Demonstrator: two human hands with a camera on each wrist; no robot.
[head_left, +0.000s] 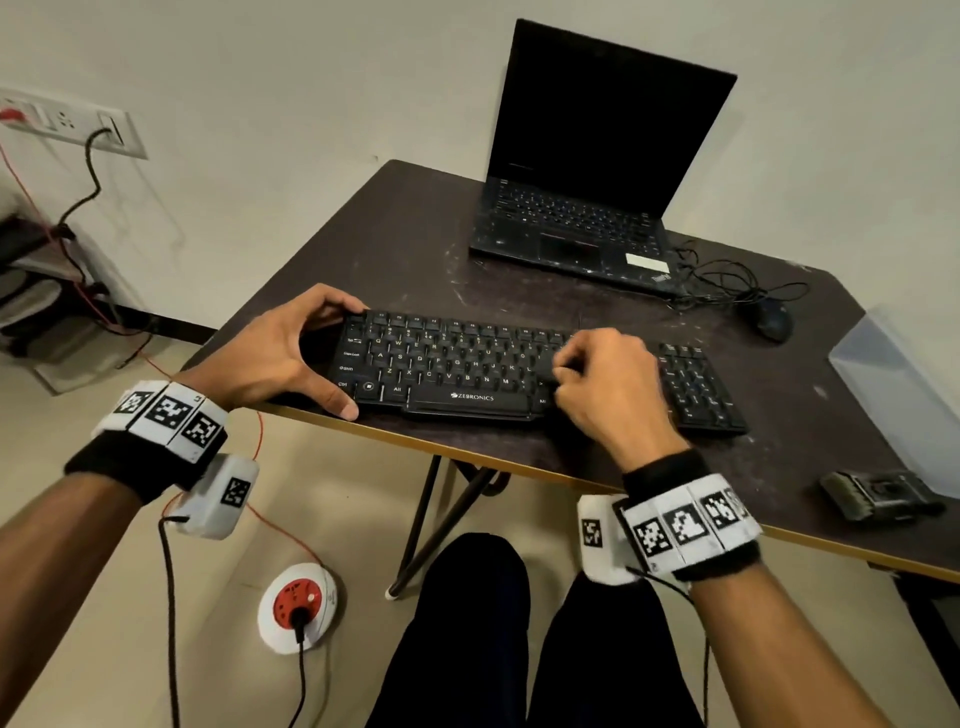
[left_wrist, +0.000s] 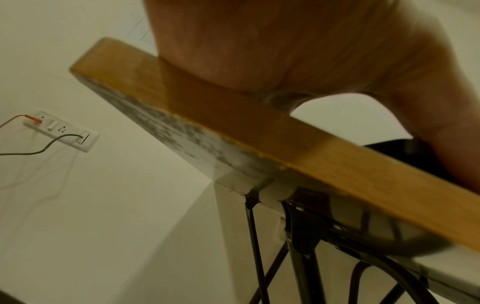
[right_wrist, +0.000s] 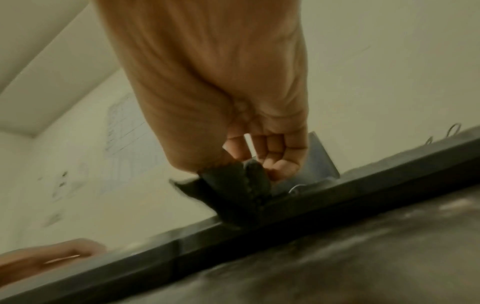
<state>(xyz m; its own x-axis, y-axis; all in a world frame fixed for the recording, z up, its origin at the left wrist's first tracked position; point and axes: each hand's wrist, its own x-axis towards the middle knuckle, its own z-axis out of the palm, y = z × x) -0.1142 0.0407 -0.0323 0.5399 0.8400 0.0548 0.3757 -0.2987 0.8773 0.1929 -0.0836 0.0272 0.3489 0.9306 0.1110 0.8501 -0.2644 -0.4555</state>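
Right, the keyboard (head_left: 467, 364) lies along the near edge of the table (head_left: 405, 234), its long axis running left to right. The left hand (head_left: 280, 348) clamps its left end, fingers curled over the far edge and thumb on the near one. The right hand (head_left: 602, 384) is over the right side of the letter block, pinching a small black piece (right_wrist: 233, 185), a keycap by the look of it, so the pull likely goes straight up while the left pins the board.
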